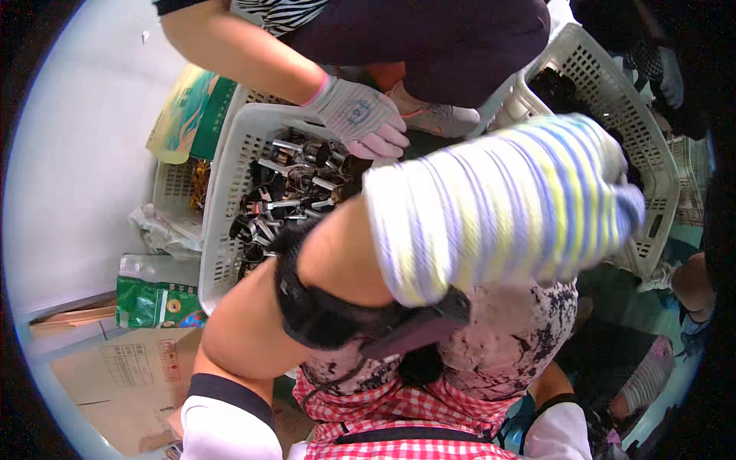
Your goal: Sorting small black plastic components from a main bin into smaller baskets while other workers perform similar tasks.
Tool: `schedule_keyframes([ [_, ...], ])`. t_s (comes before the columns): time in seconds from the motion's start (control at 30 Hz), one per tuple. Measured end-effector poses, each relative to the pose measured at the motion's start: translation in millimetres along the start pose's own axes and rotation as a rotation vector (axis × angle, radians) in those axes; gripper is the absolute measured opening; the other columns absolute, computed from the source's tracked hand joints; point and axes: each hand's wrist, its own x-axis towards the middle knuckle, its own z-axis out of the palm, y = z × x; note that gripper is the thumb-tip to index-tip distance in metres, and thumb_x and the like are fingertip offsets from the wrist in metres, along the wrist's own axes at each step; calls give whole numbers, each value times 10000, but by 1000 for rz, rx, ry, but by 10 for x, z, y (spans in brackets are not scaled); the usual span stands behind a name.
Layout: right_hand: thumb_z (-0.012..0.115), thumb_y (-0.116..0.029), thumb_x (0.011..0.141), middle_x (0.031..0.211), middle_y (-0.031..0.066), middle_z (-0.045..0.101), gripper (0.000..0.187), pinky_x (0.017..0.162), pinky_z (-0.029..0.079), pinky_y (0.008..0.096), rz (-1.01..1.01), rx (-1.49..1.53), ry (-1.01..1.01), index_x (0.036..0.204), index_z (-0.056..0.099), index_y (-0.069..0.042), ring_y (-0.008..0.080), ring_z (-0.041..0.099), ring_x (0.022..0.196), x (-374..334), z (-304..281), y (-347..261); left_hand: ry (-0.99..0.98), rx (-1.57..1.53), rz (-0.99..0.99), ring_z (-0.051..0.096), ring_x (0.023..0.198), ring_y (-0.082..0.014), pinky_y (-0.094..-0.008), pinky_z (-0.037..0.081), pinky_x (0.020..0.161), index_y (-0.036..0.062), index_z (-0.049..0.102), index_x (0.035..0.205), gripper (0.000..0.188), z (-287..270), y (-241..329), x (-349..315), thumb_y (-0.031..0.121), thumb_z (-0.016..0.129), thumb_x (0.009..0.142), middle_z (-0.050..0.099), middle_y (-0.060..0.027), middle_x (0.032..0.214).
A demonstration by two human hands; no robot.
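My left forearm crosses the middle of the head view, with a black strap around it. On that arm, my left hand point(529, 195) wears a knit glove striped white, yellow and blue. It is raised close to the camera and smeared by motion, so its fingers and anything in them cannot be made out. Below it lie my knees in pale trousers with dark patches point(510, 337). Behind the forearm stands a white plastic crate point(218, 222) heaped with black and shiny metal parts point(287, 180). My right arm reaches down beside my leg; its hand is hidden.
Across from me, another person's gloved hand point(364, 115) rests over the crate's far side. A second white crate point(652, 153) with dark contents stands at the right. A cardboard box point(115, 376), a green bag point(149, 299) and a wall line the left. Another striped glove point(648, 379) shows lower right.
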Motion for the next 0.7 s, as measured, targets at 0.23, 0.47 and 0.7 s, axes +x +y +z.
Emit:
schedule_keyframes([
  [0.23, 608, -247, 810, 984, 179, 669, 328, 801, 491, 421, -143, -122, 105, 1068, 644, -49, 320, 641, 918, 712, 431, -407, 185, 853, 561, 621, 563, -239, -408, 473, 464, 53, 582, 836, 153, 14, -238, -487, 205, 586, 853, 591, -98, 612],
  [0.47, 607, -234, 812, 989, 181, 666, 323, 801, 490, 416, 165, 36, -387, 1072, 639, -46, 319, 639, 917, -2430, 581, 16, -113, 1160, 217, 598, 555, -265, -437, 477, 512, 52, 555, 740, 119, 997, -51, -1336, 146, 570, 812, 594, -124, 641],
  [0.7, 606, -222, 814, 994, 183, 664, 319, 802, 489, 411, 895, -458, -246, 1077, 634, -43, 317, 637, 915, -3833, 291, 1486, -214, 1023, 197, 599, 579, -242, -398, 495, 529, 42, 564, 712, 128, 1511, -543, -1612, 112, 536, 815, 604, -140, 663],
])
